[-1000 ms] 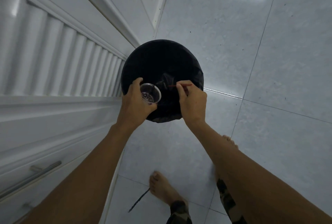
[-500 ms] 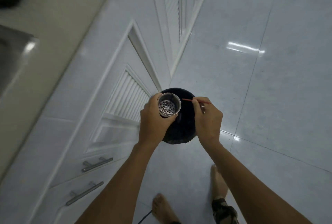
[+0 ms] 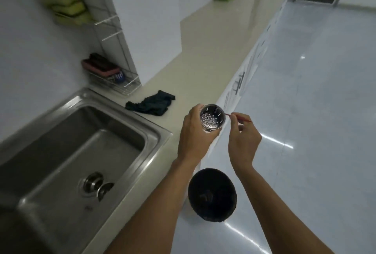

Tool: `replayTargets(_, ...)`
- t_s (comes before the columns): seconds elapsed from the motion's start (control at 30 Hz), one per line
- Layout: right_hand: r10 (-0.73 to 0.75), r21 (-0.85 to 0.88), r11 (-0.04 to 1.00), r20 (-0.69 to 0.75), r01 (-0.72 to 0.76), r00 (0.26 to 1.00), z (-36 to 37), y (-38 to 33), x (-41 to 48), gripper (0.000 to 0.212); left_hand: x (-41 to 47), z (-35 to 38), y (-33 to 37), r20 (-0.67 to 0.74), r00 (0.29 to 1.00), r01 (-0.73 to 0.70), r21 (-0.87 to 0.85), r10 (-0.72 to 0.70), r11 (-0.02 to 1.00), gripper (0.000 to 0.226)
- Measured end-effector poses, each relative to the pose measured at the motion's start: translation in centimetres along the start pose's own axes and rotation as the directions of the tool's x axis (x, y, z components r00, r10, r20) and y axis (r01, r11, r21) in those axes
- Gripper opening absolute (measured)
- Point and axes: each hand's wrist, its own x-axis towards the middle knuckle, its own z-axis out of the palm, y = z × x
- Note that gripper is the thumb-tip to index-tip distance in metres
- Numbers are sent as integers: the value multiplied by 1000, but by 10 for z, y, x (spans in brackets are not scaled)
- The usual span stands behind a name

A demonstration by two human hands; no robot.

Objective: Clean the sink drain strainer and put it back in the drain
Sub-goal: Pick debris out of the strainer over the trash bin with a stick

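The left hand (image 3: 195, 133) grips the strainer (image 3: 212, 117), fingers curled round its steel wall, holding it up over the front edge of the counter (image 3: 203, 66) with the perforated inside tilted toward the camera. Just beside it, the right hand (image 3: 243, 141) pinches a thin red stick (image 3: 242, 117) between thumb and fingertips (tip right at the rim; whether it touches is hard to say). The drain (image 3: 91, 182) in the sink (image 3: 156, 131) sits open, well apart on the left, with a round stopper (image 3: 104, 190) beside it. Below the hands, a black bin (image 3: 212, 194) stands on the floor.
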Motion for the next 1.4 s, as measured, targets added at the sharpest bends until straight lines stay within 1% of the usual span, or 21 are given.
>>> replayTargets(0.07, -34, 36, 999, 61, 32, 998, 26, -28, -22, 9, 4, -41, -10, -61, 998, 13, 7, -13, 1000, 76)
replayTargets(0.13, -56, 48, 998, 154, 49, 986, 57, -45, -50, 10, -1, -83, -31, -122, 990, 70, 38, -65, 997, 77)
replayTargets(0.2, -66, 44, 997, 239, 57, 969, 87, -53, -78, 13, -14, -123, -60, -172, 974, 164, 83, -148, 983, 79)
replayTargets(0.27, -61, 38, 998, 320, 51, 945, 118, -55, -102, 17, -31, -162, -96, -227, 942, 282, 132, -248, 950, 83)
replayTargets(0.37, -92, 2, 995, 434, 101, 896, 160, -48, -130, 18, -64, -210, -156, -293, 857, 482, 171, -423, 859, 88)
replayTargets(0.47, -74, -54, 990, 566, 127, 821, 197, -33, -152, 20, -99, -232, -210, -322, 746, 647, 144, -583, 749, 74)
replayTargets(0.57, -44, -120, 979, 660, 163, 750, 228, -17, -163, 20, -120, -231, -250, -311, 651, 750, 117, -693, 652, 69)
replayTargets(0.67, -15, -177, 961, 736, 213, 677, 255, -4, -169, 17, -132, -220, -286, -286, 578, 815, 155, -764, 558, 69)
replayTargets(0.77, 37, -241, 935, 798, 262, 602, 276, 9, -169, 18, -144, -214, -315, -288, 531, 847, 220, -797, 484, 54)
replayTargets(0.83, 52, -252, 915, 847, 314, 529, 287, 16, -170, 18, -152, -216, -329, -289, 482, 873, 241, -827, 425, 50)
replayTargets(0.9, 55, -243, 898, 889, 368, 454, 296, 22, -172, 19, -159, -218, -341, -245, 438, 887, 275, -865, 372, 56)
replayTargets(0.93, 50, -233, 894, 901, 383, 432, 300, 24, -172, 19, -162, -219, -346, -210, 420, 889, 292, -883, 354, 59)
replayTargets(1.0, 38, -219, 889, 910, 403, 412, 305, 27, -174, 17, -168, -220, -355, -153, 399, 886, 317, -904, 337, 63)
replayTargets(1.07, 37, -215, 882, 918, 419, 394, 310, 29, -175, 16, -169, -221, -358, -100, 378, 874, 366, -920, 319, 78)
replayTargets(1.1, 36, -212, 881, 922, 423, 386, 312, 30, -176, 15, -168, -222, -357, -78, 384, 846, 430, -920, 316, 92)
replayTargets(1.13, 30, -206, 881, 923, 426, 384, 312, 30, -177, 14, -166, -222, -356, -63, 424, 788, 518, -904, 333, 107)
replayTargets(1.17, 20, -200, 881, 922, 430, 387, 313, 30, -178, 13, -164, -221, -355, -41, 493, 704, 606, -869, 371, 119)
replayTargets(1.23, 4, -193, 880, 917, 434, 399, 314, 30, -178, 12, -155, -217, -352, 48, 634, 524, 707, -771, 475, 130)
replayTargets(1.27, 8, -197, 881, 916, 431, 401, 313, 30, -178, 12, -150, -213, -352, 102, 672, 463, 715, -733, 524, 130)
replayTargets(1.3, 16, -204, 881, 915, 428, 403, 312, 30, -178, 12, -144, -209, -353, 152, 690, 419, 714, -708, 561, 128)
replayTargets(1.4, 18, -206, 881, 914, 426, 404, 311, 33, -177, 13, -130, -196, -357, 259, 704, 300, 735, -661, 608, 110)
